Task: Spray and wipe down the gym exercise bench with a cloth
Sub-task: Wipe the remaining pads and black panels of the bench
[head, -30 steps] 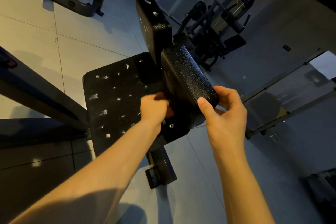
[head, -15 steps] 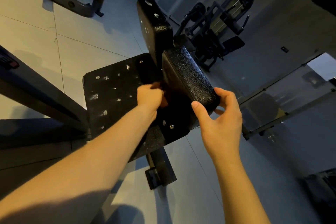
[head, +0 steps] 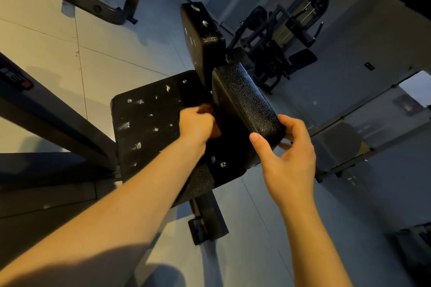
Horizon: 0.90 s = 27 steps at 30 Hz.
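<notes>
The black bench fills the middle of the head view: a flat board [head: 149, 123] flecked with white scuffs and screws, a tilted textured pad [head: 245, 102] beside it, and a second upright pad [head: 200, 37] behind. My left hand [head: 196, 123] grips a brown cloth [head: 215, 128] and presses it into the gap between the board and the tilted pad; most of the cloth is hidden by the fingers. My right hand [head: 286, 154] holds the near corner of the tilted pad, thumb on its side and fingers curled behind it.
A dark steel beam [head: 53, 123] runs along the left, close to the board. The bench's foot [head: 207, 228] stands on the tiled floor below my arms. Another frame [head: 93, 4] lies at top left. A weight machine [head: 286, 37] stands behind the bench.
My left hand has slid the cloth upward along the gap beside the tilted pad. My right hand has kept its hold on the pad's corner.
</notes>
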{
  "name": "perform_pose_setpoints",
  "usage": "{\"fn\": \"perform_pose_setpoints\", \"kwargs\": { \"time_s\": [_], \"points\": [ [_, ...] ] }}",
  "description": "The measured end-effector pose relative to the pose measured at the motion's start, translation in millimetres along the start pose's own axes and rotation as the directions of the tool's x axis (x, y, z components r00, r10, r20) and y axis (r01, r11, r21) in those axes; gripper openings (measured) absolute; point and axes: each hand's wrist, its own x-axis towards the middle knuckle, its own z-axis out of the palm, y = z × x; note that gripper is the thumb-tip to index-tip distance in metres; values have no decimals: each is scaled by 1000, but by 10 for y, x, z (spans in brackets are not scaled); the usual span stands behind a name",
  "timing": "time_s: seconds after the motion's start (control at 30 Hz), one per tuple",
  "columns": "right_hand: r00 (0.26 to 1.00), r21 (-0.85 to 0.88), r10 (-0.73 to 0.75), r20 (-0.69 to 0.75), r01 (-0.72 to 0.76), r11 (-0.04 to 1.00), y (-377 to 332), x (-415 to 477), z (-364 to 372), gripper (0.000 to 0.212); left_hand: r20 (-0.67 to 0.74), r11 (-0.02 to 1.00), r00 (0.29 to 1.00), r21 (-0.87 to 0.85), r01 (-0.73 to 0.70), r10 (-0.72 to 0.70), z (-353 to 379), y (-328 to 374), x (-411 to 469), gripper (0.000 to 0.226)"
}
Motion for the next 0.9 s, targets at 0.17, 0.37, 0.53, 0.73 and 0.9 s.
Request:
{"fn": "perform_pose_setpoints", "kwargs": {
  "time_s": [0.17, 0.37, 0.53, 0.73, 0.9],
  "points": [
    [1000, -1, 3, -17, -3, 1000, 1, 6, 2, 43, -3, 984, 998, -169, -57, 57, -24, 234, -265, 34],
    [999, 9, 15, -30, -15, 1000, -12, -16, 27, 43, -83, 869, 871, -65, -490, 485, -121, 837, -340, 33],
    [1000, 12, 16, -5, -16, 1000, -24, -13, 2, 43, -88, 993, 990, -12, -114, 113, -147, -22, -237, 35],
    [1000, 11, -6, -19, 6, 1000, 9, -16, 5, 42, -31, 964, 975, -147, -220, 218, -28, 224, -481, 33],
    [999, 4, -15, -40, 15, 1000, 19, -12, 24, 42, -133, 925, 921, -55, -375, 365, -77, 501, -359, 33]
  ]
}}
